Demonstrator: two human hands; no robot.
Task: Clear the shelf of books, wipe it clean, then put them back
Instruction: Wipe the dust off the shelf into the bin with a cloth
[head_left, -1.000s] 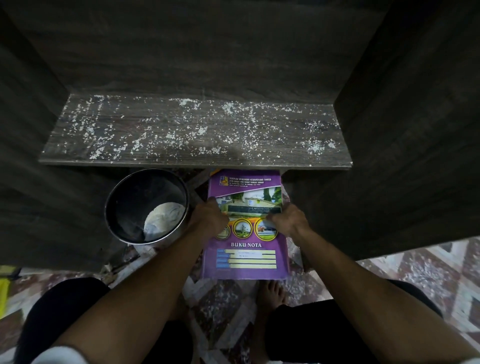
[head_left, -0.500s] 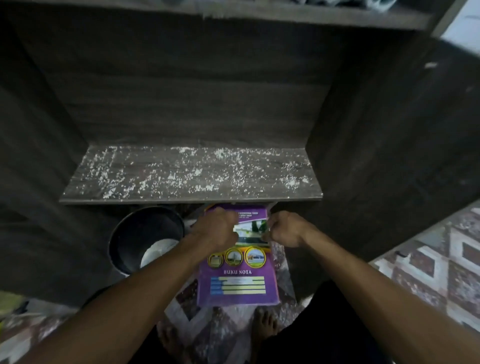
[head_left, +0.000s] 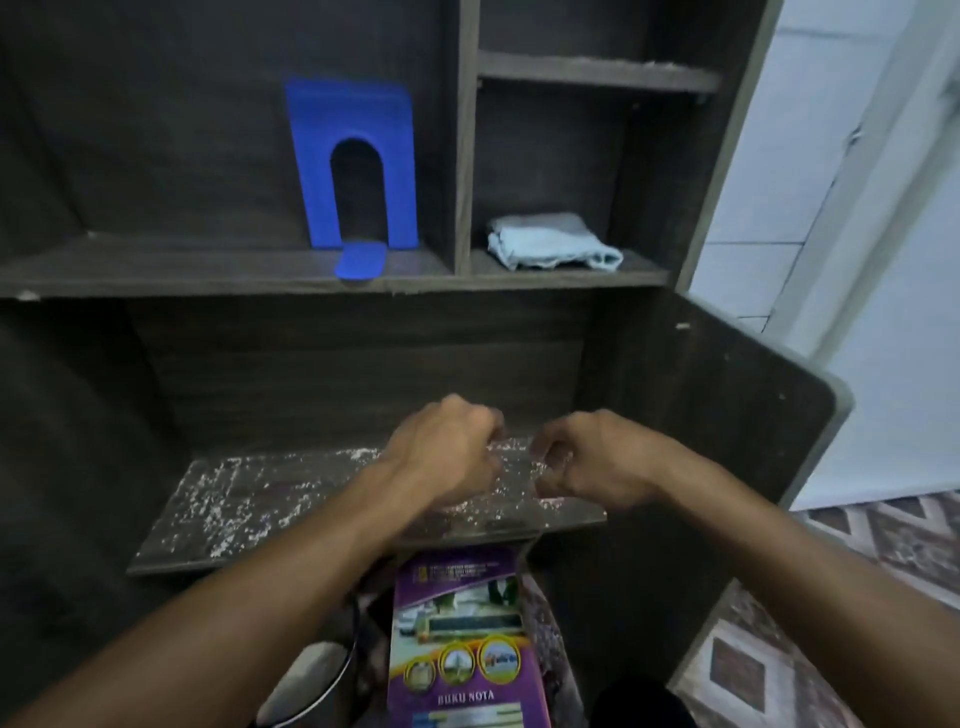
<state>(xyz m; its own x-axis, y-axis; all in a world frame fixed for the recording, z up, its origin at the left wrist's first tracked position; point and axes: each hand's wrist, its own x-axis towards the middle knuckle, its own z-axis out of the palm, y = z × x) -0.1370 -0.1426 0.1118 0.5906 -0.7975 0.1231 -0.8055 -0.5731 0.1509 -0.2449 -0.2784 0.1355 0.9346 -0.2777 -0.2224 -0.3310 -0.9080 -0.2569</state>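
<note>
The low dark wooden shelf (head_left: 260, 509) holds no books and is speckled with white crumbs and dust. A purple notebook (head_left: 462, 639) marked "BUKU NOTA" lies face up on the floor below the shelf's front edge. My left hand (head_left: 447, 447) and my right hand (head_left: 587, 457) hover side by side above the right half of the shelf. Both have their fingers curled in and hold nothing. A folded light blue cloth (head_left: 550, 241) lies in the upper right compartment, well above and beyond my hands.
A blue metal bookend (head_left: 358, 161) stands on the upper shelf (head_left: 156, 265). A metal pot (head_left: 311, 686) with something pale inside sits on the floor left of the notebook. The cabinet's side panel (head_left: 727, 415) rises on the right, with patterned floor tiles (head_left: 883, 545) and a white wall beyond.
Both hands let go of the purple notebook on the floor and rose above the dusty shelf. My view tilted up, bringing the upper shelf, bookend and cloth into sight.
</note>
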